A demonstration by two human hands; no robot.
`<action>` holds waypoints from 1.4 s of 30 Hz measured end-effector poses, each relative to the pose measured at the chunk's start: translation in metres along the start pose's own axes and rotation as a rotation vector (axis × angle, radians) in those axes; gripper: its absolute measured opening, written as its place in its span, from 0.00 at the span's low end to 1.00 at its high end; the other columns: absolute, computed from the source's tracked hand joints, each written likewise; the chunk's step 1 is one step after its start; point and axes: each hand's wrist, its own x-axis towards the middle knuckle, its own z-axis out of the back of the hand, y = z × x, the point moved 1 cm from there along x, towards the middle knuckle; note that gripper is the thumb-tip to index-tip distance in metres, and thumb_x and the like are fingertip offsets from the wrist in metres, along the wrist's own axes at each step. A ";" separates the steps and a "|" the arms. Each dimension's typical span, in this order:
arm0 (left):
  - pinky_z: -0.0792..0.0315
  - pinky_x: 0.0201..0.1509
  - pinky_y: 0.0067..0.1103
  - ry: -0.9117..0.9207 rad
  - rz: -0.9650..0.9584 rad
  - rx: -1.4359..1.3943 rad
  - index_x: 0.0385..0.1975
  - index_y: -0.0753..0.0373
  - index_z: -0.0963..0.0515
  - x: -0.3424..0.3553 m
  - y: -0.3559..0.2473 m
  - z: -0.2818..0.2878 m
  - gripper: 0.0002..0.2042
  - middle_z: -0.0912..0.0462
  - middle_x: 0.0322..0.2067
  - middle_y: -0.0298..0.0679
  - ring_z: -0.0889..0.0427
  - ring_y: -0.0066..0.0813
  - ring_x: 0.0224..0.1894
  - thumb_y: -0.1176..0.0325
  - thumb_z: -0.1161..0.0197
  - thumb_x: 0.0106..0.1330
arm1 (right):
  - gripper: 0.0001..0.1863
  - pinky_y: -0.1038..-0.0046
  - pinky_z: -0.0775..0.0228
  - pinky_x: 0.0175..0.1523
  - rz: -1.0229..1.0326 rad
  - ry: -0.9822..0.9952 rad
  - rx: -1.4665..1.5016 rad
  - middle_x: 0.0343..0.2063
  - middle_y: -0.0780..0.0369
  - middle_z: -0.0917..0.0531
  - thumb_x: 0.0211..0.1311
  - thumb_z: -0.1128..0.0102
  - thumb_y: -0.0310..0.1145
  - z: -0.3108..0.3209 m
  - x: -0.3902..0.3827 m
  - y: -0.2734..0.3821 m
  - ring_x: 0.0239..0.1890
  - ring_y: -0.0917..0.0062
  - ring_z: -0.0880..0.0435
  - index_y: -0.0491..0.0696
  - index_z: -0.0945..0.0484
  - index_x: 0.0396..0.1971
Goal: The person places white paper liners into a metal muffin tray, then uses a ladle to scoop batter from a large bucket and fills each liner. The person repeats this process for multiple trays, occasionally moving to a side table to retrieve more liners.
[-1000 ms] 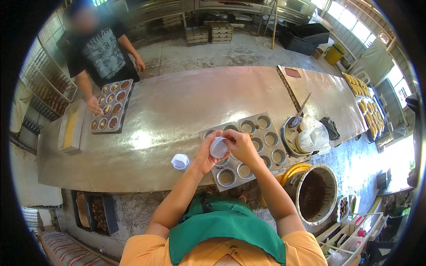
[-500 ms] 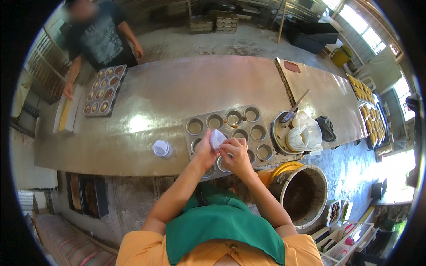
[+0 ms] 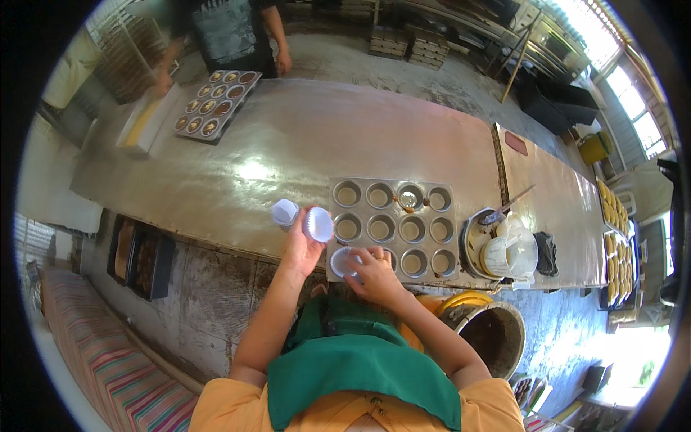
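In my left hand [image 3: 300, 252] is a stack of white paper baking cups [image 3: 318, 225], held with the open side up. Beside it on the table stands another white stack of paper cups [image 3: 285, 212]. My right hand [image 3: 376, 276] is over the near-left corner of a metal muffin pan [image 3: 427, 246]. Its fingers are closed at the rim of a single paper baking cup [image 3: 344, 262], which sits in that corner hollow. The other hollows I can see are bare metal, with brown drips near the far row. My right hand partly covers one near-row hollow.
Right of the pan are a batter-smeared basin [image 3: 472, 248] and a white jug [image 3: 509, 252]. A bucket [image 3: 497, 335] stands below the table edge. At the far left, a person [image 3: 234, 36] stands by a filled muffin pan [image 3: 218, 106] and a long box [image 3: 147, 124].
My right hand has left the stack and come down to the pan's near-left hollow with one paper cup. My left hand has shifted left, off the pan. The whole view has turned somewhat.
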 end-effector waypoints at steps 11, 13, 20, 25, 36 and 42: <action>0.34 0.54 0.26 0.064 0.011 0.213 0.51 0.54 0.31 0.009 0.044 -0.011 0.16 0.25 0.42 0.34 0.27 0.26 0.47 0.54 0.59 0.75 | 0.10 0.69 0.31 0.44 -0.426 -0.267 0.568 0.29 0.59 0.16 0.54 0.35 0.32 0.001 0.052 0.002 0.37 0.69 0.23 0.43 0.18 0.35; 0.34 0.54 0.27 0.047 0.004 0.161 0.52 0.54 0.31 0.014 0.042 -0.012 0.16 0.25 0.42 0.34 0.27 0.26 0.47 0.54 0.59 0.75 | 0.10 0.72 0.31 0.43 -0.480 -0.248 0.676 0.29 0.61 0.16 0.54 0.34 0.31 0.001 0.057 -0.006 0.37 0.73 0.22 0.43 0.18 0.35; 0.32 0.51 0.27 -0.118 -0.252 0.064 0.51 0.54 0.29 0.034 0.003 0.004 0.14 0.24 0.43 0.33 0.26 0.25 0.46 0.56 0.56 0.74 | 0.04 0.66 0.35 0.44 -0.207 -0.387 0.287 0.31 0.63 0.17 0.52 0.36 0.29 -0.002 0.060 -0.030 0.38 0.68 0.25 0.48 0.18 0.30; 0.30 0.46 0.23 -0.044 -0.166 -0.003 0.46 0.56 0.27 0.028 -0.016 0.005 0.13 0.24 0.39 0.31 0.25 0.23 0.41 0.57 0.56 0.74 | 0.07 0.64 0.39 0.47 0.000 -0.041 -0.208 0.34 0.65 0.19 0.52 0.39 0.31 -0.014 0.056 -0.029 0.41 0.68 0.27 0.53 0.18 0.32; 0.35 0.53 0.22 0.148 -0.168 0.155 0.51 0.59 0.31 0.036 0.023 -0.011 0.15 0.28 0.44 0.34 0.29 0.24 0.46 0.58 0.58 0.75 | 0.11 0.73 0.31 0.36 -0.405 -0.182 0.677 0.25 0.57 0.16 0.55 0.37 0.34 -0.014 0.095 -0.015 0.27 0.71 0.21 0.42 0.18 0.33; 0.35 0.54 0.23 0.028 -0.212 0.070 0.53 0.57 0.33 0.064 0.020 -0.012 0.15 0.28 0.47 0.36 0.29 0.25 0.50 0.58 0.58 0.75 | 0.11 0.80 0.34 0.34 -0.511 -0.182 0.989 0.22 0.65 0.18 0.56 0.35 0.34 -0.014 0.106 -0.041 0.27 0.86 0.26 0.40 0.17 0.33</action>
